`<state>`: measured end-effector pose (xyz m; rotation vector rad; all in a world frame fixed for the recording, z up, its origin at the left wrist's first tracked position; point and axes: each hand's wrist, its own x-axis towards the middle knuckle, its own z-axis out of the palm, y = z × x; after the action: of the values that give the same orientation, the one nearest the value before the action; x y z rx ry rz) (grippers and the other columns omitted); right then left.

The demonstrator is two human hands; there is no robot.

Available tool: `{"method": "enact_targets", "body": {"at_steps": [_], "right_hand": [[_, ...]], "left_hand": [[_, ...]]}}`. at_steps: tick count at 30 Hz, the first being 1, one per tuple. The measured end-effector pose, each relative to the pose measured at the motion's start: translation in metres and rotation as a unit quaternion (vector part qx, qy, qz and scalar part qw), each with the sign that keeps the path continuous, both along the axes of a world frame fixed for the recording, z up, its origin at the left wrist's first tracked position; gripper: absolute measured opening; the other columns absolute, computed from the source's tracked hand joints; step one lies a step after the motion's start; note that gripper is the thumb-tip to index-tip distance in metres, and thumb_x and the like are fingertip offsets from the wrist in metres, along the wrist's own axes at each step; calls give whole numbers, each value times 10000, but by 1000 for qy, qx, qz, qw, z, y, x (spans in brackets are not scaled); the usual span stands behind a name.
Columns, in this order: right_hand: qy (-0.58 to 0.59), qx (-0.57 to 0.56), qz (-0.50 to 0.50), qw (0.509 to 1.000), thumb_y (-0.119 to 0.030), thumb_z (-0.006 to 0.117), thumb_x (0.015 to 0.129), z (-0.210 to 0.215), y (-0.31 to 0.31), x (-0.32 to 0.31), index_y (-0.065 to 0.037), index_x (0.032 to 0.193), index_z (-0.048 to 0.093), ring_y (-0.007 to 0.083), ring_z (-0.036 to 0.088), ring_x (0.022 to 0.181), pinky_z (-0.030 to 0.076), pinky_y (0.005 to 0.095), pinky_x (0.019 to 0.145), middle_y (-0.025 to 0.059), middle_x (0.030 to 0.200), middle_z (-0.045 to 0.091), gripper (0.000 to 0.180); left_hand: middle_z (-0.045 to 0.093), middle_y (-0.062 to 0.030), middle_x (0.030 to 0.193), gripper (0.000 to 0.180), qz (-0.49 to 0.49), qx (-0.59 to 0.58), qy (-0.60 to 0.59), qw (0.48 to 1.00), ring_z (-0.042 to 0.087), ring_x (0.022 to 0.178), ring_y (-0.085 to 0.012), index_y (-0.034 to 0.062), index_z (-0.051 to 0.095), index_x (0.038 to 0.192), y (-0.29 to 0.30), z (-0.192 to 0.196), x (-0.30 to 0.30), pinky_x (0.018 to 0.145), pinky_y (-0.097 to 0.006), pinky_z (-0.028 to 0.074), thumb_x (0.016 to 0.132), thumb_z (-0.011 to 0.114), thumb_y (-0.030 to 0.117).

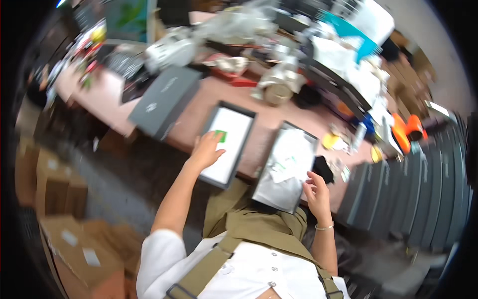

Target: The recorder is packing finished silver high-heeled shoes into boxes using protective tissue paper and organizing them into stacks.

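Observation:
My left hand reaches over a shallow dark-grey box lid with a white inside. Its thumb stands apart from the fingers, and the fingertips are at a small green square lying on the white; whether they press on it is blurred. To the right, an open dark box holds something in pale, silvery wrapping. Small white slips with green marks lie on that wrapping. My right hand hovers at the box's right side, fingers loosely bent and apart, with nothing seen in them.
A closed grey box sits on the pinkish table at left. Clutter fills the back: plastic bags, a tape roll and a teal bin. Several grey boxes are stacked at right; cardboard cartons stand lower left.

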<state>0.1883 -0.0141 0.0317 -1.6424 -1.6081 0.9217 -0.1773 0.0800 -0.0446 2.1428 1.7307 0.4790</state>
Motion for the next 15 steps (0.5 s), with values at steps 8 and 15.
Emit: {"method": "enact_targets", "body": {"at_steps": [8,15], "right_hand": [[-306,143,48,940,-54,576,774,-43,78,21,-5,1016,609,360,559,1074,453,406,868,188,995,635,249],[-472,133,62,869,-145,601,734,-50,96,18,-67,794,636,291,639,923,477,426,790,131,785,668,105]], "left_hand": [[472,-194,1331,624,-350,76,-38,933,315,1349,-331,47,457,1340,37,23,201,1080,-610,187,836,604,384],[512,-175,1246,639,-354,57,135,924,341,1325,-312,60,575,1189,27,31,203,1086,-637,115,725,685,486]]}}
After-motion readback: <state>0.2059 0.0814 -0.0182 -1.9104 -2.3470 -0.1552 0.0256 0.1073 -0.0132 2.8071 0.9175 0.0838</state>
